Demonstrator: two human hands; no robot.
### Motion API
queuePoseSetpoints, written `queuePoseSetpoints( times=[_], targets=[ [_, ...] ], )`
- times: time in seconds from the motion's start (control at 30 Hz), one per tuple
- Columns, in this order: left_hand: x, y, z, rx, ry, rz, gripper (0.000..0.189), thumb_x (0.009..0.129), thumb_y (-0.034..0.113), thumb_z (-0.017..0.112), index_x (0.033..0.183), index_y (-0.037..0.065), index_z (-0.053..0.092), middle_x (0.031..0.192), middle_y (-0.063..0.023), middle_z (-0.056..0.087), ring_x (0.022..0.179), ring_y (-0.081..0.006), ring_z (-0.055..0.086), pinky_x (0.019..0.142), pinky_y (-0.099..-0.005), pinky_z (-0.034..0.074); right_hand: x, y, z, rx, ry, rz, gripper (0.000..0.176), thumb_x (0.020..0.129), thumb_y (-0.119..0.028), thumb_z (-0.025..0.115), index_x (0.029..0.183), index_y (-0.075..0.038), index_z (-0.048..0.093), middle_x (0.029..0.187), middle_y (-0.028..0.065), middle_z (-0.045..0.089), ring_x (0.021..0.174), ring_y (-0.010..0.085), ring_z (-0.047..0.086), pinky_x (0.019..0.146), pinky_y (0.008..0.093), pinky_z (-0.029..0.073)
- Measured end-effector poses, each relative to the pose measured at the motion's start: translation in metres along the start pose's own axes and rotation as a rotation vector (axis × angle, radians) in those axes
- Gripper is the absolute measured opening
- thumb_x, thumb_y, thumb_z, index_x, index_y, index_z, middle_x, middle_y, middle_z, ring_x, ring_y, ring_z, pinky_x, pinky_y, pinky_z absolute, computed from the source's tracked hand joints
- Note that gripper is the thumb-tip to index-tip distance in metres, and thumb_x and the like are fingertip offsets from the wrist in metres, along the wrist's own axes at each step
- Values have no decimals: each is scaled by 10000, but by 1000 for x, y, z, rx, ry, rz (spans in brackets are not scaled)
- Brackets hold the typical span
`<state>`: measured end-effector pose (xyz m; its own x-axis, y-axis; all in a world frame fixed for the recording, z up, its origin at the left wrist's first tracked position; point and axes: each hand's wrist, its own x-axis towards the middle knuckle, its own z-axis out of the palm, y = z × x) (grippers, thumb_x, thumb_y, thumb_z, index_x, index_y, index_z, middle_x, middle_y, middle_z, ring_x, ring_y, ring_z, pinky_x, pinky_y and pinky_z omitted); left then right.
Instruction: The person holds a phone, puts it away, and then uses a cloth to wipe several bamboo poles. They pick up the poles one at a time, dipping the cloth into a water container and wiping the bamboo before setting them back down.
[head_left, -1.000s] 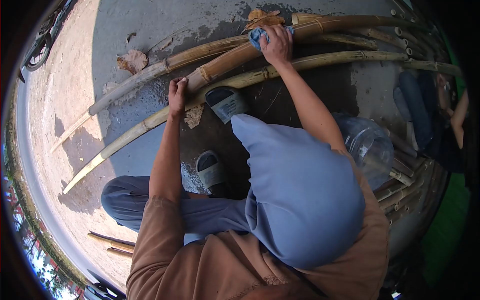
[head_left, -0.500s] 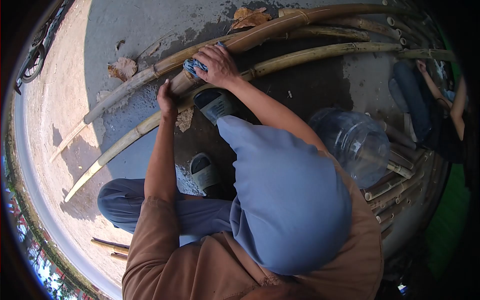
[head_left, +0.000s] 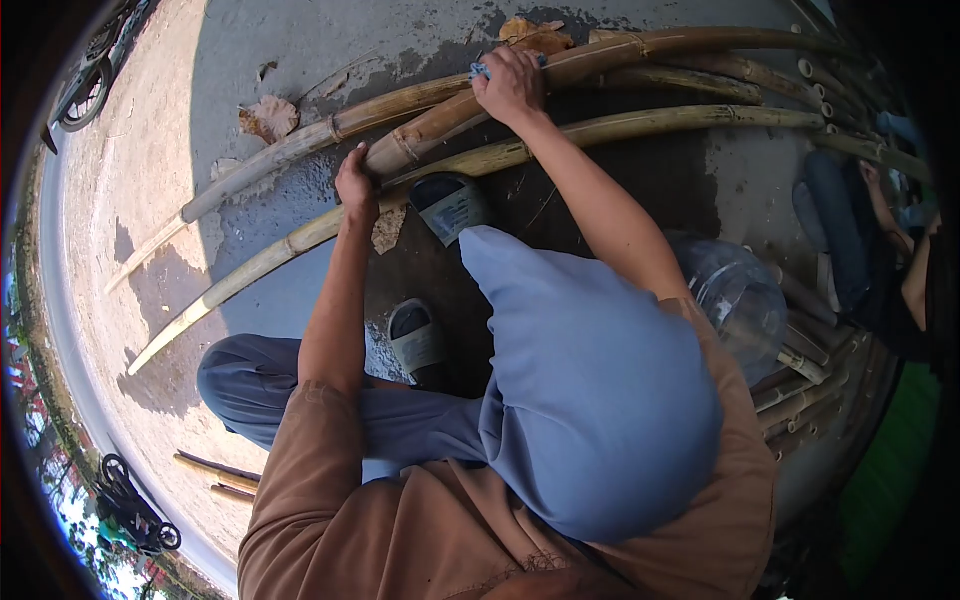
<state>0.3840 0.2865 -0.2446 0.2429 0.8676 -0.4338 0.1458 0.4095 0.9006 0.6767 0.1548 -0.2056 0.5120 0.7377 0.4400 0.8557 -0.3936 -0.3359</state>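
Note:
A thick brown bamboo pole (head_left: 430, 130) runs from the centre up toward the far right. My left hand (head_left: 357, 187) is closed at its near end, thumb along the rim. Farther up, my right hand (head_left: 510, 92) presses a wadded blue cloth (head_left: 480, 71) against the pole; most of the cloth is hidden under the fingers. A long yellowish bamboo pole (head_left: 300, 238) lies beneath, on my side of the held one. Another pole (head_left: 270, 162) stretches out on the far side, toward the left.
My sandalled feet (head_left: 448, 205) are just below the poles. A clear plastic water jug (head_left: 735, 300) lies to the right by stacked bamboo pieces (head_left: 810, 400). Another person's leg (head_left: 850, 230) shows at far right. Dry leaves (head_left: 268, 118) and wet patches mark the floor.
My right hand has slid with the cloth up the pole, away from its near end. My left hand keeps its place on the end. A motorcycle has appeared at lower left.

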Motion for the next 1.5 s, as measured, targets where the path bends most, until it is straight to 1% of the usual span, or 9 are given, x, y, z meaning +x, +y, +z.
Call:
queuePoseSetpoints(
  times=[0.17, 0.33, 0.47, 0.53, 0.7, 0.83, 0.97, 1.17, 1.5],
  targets=[
    [-2, 13, -5, 18, -32, -168, 326, 1004, 398, 583, 1051, 97, 700, 635, -31, 529, 401, -156, 454, 375, -317, 294, -43, -116, 8, 344, -52, -249, 229, 870, -208, 677, 1055, -95, 748, 1112, 99, 695, 1082, 304, 657, 1013, 485, 480],
    [16, 29, -12, 122, -78, -215, 376, 1027, 386, 504, 1221, 105, 660, 659, -78, 613, 397, -175, 465, 363, -322, 286, 0, 32, -12, 92, 124, -132, 232, 901, -216, 657, 1091, -123, 754, 1117, 88, 712, 1107, 301, 660, 1019, 475, 484],
    [20, 38, 0, 46, 6, -249, 330, 1000, 339, 579, 1172, 77, 681, 852, -119, 648, 604, -236, 623, 517, -385, 511, 36, 212, -31, -190, 183, -19, 280, 972, -234, 621, 1223, -154, 716, 1222, 92, 691, 1187, 320, 626, 1057, 496, 480],
    [22, 22, 3, -121, 99, -20, 283, 975, 271, 656, 1171, 67, 663, 1017, -110, 650, 840, -234, 646, 670, -380, 562, 39, 212, -35, -237, 201, 14, 271, 960, -217, 624, 1204, -151, 722, 1230, 97, 687, 1162, 329, 631, 1046, 506, 480],
    [-8, -42, 29, -138, 363, 700, 265, 966, 252, 745, 1102, 50, 643, 1028, -68, 638, 938, -192, 599, 840, -329, 520, -3, 22, 0, 96, 210, -115, 247, 825, -171, 677, 1055, -107, 740, 1056, 101, 691, 1072, 325, 645, 1038, 499, 457],
    [0, -62, 6, 5, 275, 585, 330, 984, 306, 754, 1082, 16, 632, 947, -58, 662, 884, -145, 580, 816, -321, 501, -58, -95, 1, 360, 111, -270, 245, 838, -179, 705, 1076, -129, 737, 1151, 98, 678, 1154, 308, 642, 1087, 479, 438],
    [-14, -22, 9, 96, 265, 445, 319, 993, 300, 735, 978, -9, 659, 846, -55, 684, 802, -136, 578, 769, -299, 494, -29, -21, -16, 247, 134, -245, 271, 839, -189, 721, 1102, -125, 731, 1131, 81, 682, 1121, 293, 650, 1052, 466, 454],
    [-9, 38, 8, 315, 157, 36, 685, 911, 478, 688, 1241, -119, 630, 870, -191, 712, 629, -232, 679, 526, -382, 518, 22, 189, -35, 9, 319, 55, 259, 898, -150, 689, 1145, -87, 738, 1233, 106, 662, 1162, 345, 618, 983, 490, 520],
    [12, 46, -6, 463, -143, -159, 610, 974, 528, 551, 873, -67, 644, 691, -125, 612, 476, -241, 592, 417, -380, 420, -45, -111, 22, 303, 73, -249, 284, 860, -188, 703, 1134, -116, 717, 1180, 113, 677, 1221, 326, 609, 1108, 492, 421]
  ],
)
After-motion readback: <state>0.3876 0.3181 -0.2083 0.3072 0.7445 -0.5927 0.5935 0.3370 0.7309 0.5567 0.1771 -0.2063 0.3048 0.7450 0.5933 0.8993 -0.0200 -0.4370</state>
